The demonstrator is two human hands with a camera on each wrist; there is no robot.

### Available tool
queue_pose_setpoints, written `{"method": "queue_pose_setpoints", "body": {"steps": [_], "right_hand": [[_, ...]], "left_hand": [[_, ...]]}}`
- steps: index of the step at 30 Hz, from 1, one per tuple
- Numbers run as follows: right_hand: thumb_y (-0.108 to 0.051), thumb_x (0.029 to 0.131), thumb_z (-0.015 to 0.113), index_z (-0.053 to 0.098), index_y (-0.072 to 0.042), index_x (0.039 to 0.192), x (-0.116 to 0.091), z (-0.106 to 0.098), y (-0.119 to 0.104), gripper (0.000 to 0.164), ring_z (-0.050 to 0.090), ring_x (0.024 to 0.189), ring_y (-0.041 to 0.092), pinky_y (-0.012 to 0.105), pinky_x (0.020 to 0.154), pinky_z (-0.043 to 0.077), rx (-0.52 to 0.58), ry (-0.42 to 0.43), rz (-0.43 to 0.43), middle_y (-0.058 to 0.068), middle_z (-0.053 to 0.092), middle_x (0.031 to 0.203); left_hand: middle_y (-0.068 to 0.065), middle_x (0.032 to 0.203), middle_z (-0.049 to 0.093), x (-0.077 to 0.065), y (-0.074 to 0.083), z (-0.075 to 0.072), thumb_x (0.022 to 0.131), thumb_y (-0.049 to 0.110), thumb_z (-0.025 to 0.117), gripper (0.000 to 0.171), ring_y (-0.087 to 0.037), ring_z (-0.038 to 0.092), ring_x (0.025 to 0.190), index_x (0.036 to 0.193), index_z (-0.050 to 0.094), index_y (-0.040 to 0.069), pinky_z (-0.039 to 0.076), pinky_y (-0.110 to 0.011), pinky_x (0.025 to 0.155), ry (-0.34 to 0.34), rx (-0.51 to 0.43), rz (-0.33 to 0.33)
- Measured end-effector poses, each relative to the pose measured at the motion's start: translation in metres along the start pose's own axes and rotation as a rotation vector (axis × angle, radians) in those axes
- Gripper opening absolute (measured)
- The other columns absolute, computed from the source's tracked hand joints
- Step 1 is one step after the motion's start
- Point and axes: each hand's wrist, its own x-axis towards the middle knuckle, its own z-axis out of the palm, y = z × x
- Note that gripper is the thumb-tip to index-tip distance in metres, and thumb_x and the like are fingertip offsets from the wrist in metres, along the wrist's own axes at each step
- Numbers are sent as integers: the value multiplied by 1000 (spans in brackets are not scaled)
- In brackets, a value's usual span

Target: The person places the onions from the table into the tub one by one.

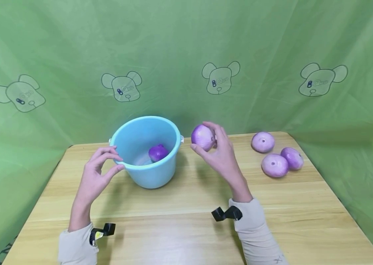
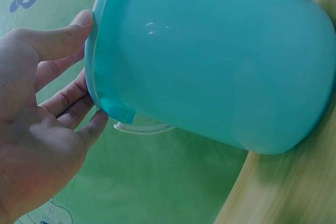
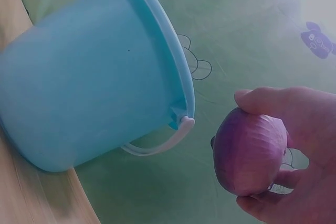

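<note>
A light-blue bucket [image 1: 151, 177] stands upright at the back left of the table, with one purple onion [image 1: 157, 152] inside it. My left hand [image 1: 96, 173] holds the near-left part of its rim, the thumb [image 2: 68, 38] on the near side and the fingers at the lip. To the right of the bucket, my right hand [image 1: 222, 156] grips a second purple onion [image 1: 203, 137] between thumb and fingers. That onion is raised above the table, a short gap from the bucket's rim. The white handle [image 3: 163, 142] hangs down on the bucket's far side.
Three more purple onions lie at the table's right: one at the back [image 1: 263, 142], one nearer [image 1: 275, 165] and one beside it [image 1: 293, 159]. A green curtain [image 1: 186, 44] with printed bear heads hangs behind the wooden table [image 1: 173, 228].
</note>
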Motion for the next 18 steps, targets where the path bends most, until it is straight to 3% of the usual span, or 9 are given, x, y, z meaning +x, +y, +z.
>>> {"method": "queue_pose_setpoints", "body": {"steps": [14, 18], "right_hand": [[-36, 80, 89, 53, -21, 144, -2, 5, -7, 75, 50, 116, 21, 40, 96, 57, 14, -8, -12, 7, 56, 131], [-35, 81, 89, 53, -20, 145, -3, 5, -11, 75, 52, 118, 21, 39, 98, 57, 30, -14, -18, 8, 56, 134]], "left_hand": [[-25, 122, 54, 0, -1, 0, 88, -9, 75, 16, -24, 47, 140, 101, 71, -3, 30, -36, 125, 0, -2, -4], [-20, 121, 56, 0, -1, 0, 87, -10, 75, 16, -24, 47, 139, 101, 72, -3, 30, -35, 125, 1, -2, 0]]}}
